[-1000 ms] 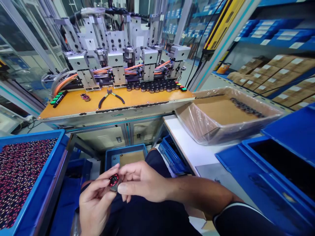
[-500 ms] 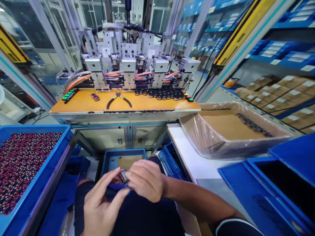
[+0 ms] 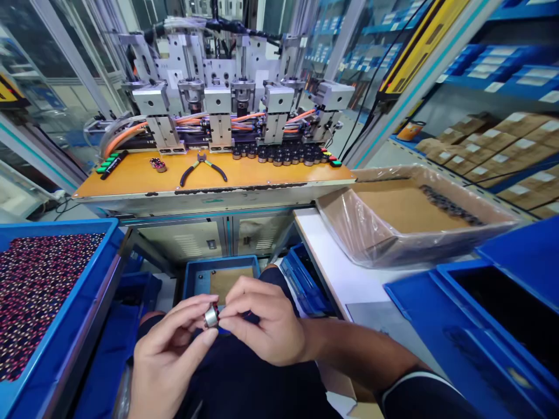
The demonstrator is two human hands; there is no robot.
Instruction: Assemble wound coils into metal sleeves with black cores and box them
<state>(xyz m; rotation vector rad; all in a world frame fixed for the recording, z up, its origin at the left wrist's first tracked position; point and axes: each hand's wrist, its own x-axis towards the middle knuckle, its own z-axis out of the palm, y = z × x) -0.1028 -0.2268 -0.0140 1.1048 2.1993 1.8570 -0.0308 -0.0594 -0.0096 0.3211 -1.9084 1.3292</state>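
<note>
the left hand (image 3: pixel 163 352) holds a small round component (image 3: pixel 211 316) between thumb and fingers, metal side showing. the right hand (image 3: pixel 266 323) is narrowed at the component's right edge; whether it grips cannot be told. beyond both hands: a blue tray (image 3: pixel 221 261), then pliers (image 3: pixel 188 173) on an orange bench (image 3: pixel 248 176). left of them: a blue bin (image 3: pixel 110 247) of red-and-dark parts (image 3: pixel 48 291).

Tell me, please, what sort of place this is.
It looks like a factory assembly station: a metal machine, a blue bin of small parts and stacked cardboard boxes suggest it.
</note>
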